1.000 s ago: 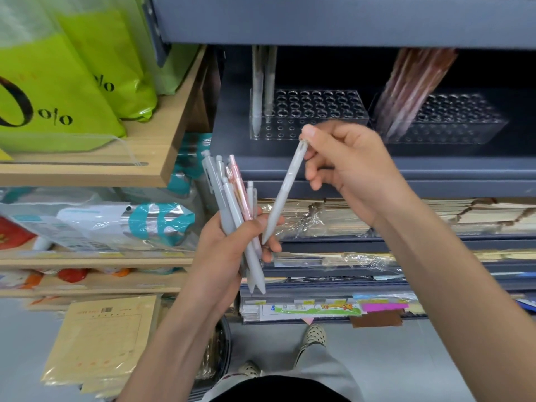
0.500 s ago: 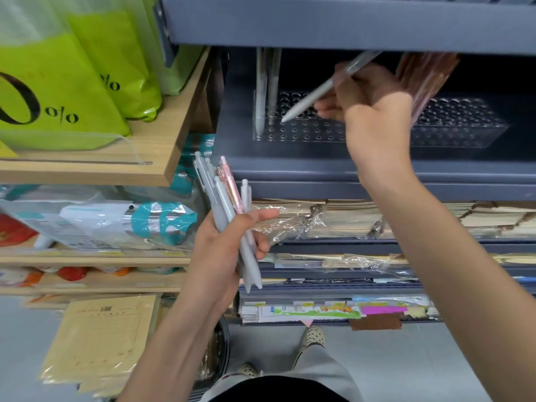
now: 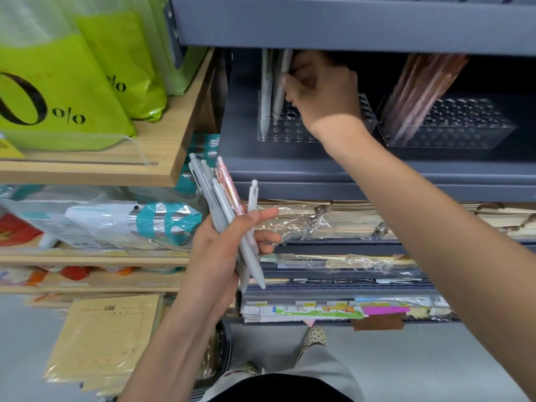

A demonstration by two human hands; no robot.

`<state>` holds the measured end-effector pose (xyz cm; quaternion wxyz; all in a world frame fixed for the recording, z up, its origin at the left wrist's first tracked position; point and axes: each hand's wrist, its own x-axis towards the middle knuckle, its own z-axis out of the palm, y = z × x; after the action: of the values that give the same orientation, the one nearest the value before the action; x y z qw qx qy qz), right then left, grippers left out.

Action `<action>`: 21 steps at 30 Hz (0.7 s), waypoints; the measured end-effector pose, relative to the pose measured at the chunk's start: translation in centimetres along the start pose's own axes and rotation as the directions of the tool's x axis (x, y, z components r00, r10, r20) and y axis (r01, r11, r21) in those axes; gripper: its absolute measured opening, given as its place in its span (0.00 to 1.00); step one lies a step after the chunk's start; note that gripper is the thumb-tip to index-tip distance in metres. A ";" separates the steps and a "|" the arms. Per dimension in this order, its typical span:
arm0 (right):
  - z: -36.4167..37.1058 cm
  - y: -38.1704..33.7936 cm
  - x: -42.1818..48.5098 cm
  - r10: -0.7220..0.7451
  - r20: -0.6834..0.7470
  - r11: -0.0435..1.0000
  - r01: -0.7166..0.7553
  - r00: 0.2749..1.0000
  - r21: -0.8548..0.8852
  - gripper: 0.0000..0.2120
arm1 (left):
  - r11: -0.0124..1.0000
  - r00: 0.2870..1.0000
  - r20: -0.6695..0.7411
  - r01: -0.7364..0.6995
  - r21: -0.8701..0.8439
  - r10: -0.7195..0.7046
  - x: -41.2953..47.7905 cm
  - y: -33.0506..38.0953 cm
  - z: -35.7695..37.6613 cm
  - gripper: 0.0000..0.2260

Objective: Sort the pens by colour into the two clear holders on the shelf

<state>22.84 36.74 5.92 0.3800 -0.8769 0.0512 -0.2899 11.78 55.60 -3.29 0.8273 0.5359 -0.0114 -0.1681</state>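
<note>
- Head view, the only one I get from here: the right hand [image 3: 322,94] is deep inside the dark grey shelf [image 3: 319,166], with its fingers curled round the upper part of a grey pen [image 3: 280,94]. I can see the thumb against the barrel. The rest of the grip is hidden behind the hand.
- That grey pen stands nearly upright, its long axis vertical with a slight lean. Its tip points down at the holes at the left end of the left holder [image 3: 278,136].
- Just to its left, a standing grey pen [image 3: 265,97] sits in the same holder, upright and tip down, reaching low into the clear box.
- The left hand [image 3: 220,256] is lower, in front of the shelf edge. Its thumb lies across a bundle of pens [image 3: 216,198] and its fingers wrap round from behind.
- The bundle runs steeply. The button ends are up and tilted left, and the tips point down and right, sticking out below the palm. I make out mostly grey barrels, with one pink pen [image 3: 229,184] among them.
- The right holder [image 3: 452,134] stands just beside the left one on the same shelf. A cluster of pink-brown pens [image 3: 417,91] stands at its left end, tips down and tops leaning right.
- Off to the left, green bags [image 3: 72,82] rest on a wooden shelf [image 3: 162,158].
</note>
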 end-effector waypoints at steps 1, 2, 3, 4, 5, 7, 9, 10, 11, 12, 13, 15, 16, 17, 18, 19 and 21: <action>0.1 0.0 0.0 0.012 0.000 1.000 -0.012 1.000 -0.011 0.09 | 1.000 1.000 0.002 0.003 -0.002 -0.003 0.0 0.1 0.0 0.14; 0.3 0.0 -0.1 0.021 -0.002 1.000 -0.021 1.000 -0.020 0.09 | 1.000 1.000 0.005 0.006 -0.004 -0.006 -0.1 0.2 -0.1 0.14; 0.3 0.1 -0.2 0.028 -0.008 0.999 -0.028 1.000 -0.023 0.09 | 1.000 1.000 0.007 0.009 -0.006 -0.009 -0.1 0.2 -0.2 0.14; 0.4 0.2 -0.2 0.034 -0.019 0.999 -0.035 0.999 -0.026 0.09 | 1.000 1.000 0.007 0.011 -0.007 -0.011 -0.1 0.3 -0.2 0.14; 0.4 0.1 -0.2 0.038 -0.031 0.999 -0.039 0.999 -0.033 0.09 | 1.000 1.000 0.003 0.012 -0.010 -0.012 -0.1 0.3 -0.3 0.15; 0.3 0.0 -0.2 0.043 -0.042 0.998 -0.045 0.998 -0.044 0.09 | 1.000 1.000 -0.007 0.011 -0.018 -0.011 -0.1 0.3 -0.4 0.12; 0.2 -0.1 -0.2 0.041 -0.032 0.997 -0.043 0.999 -0.060 0.10 | 1.000 1.000 -0.020 0.008 -0.019 -0.008 -0.2 0.2 -0.5 0.09; 0.1 -0.1 -0.1 0.040 -0.027 0.997 -0.042 0.999 -0.068 0.10 | 1.000 1.000 -0.028 0.010 -0.018 -0.010 -0.2 0.2 -0.5 0.08; 0.0 -0.2 -0.1 0.039 -0.024 0.996 -0.040 0.999 -0.076 0.10 | 1.000 0.999 -0.036 0.013 -0.018 -0.014 -0.2 0.2 -0.5 0.08; 0.0 -0.2 -0.1 0.038 -0.023 0.996 -0.040 0.999 -0.083 0.10 | 1.000 0.999 -0.042 0.018 -0.018 -0.019 -0.1 0.1 -0.5 0.07; 0.0 -0.2 -0.1 0.035 -0.020 0.995 -0.037 0.999 -0.095 0.09 | 1.000 0.999 -0.047 0.022 -0.015 -0.023 -0.1 0.0 -0.5 0.07; 0.0 -0.3 -0.2 0.020 -0.010 0.992 -0.022 1.000 -0.123 0.09 | 1.000 0.998 -0.051 0.029 -0.009 -0.029 0.0 0.0 -0.5 0.08; 0.0 -0.3 -0.3 0.014 -0.002 0.990 -0.014 1.000 -0.137 0.09 | 0.999 0.998 -0.049 0.031 -0.009 -0.032 0.0 0.0 -0.4 0.09; 0.1 -0.3 -0.3 0.013 0.004 0.989 -0.012 1.000 -0.149 0.09 | 0.999 0.998 -0.048 0.031 -0.009 -0.032 0.0 0.0 -0.3 0.11; 0.1 -0.3 -0.3 0.020 0.008 0.989 -0.019 1.000 -0.146 0.09 | 1.000 0.998 -0.047 0.029 -0.008 -0.030 0.0 0.0 -0.3 0.12; 0.1 -0.3 -0.3 0.034 0.008 0.990 -0.033 0.999 -0.134 0.09 | 1.000 0.999 -0.046 0.025 -0.006 -0.025 0.0 0.0 -0.2 0.14; -0.1 -0.1 -0.4 0.065 0.012 0.992 -0.063 0.998 -0.113 0.10 | 1.000 0.999 -0.045 0.015 0.000 -0.015 -0.1 0.1 -0.3 0.15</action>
<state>22.49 36.92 5.87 0.3394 -0.8971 0.0927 -0.2673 11.80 55.89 -3.34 0.8260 0.5398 0.0112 -0.1622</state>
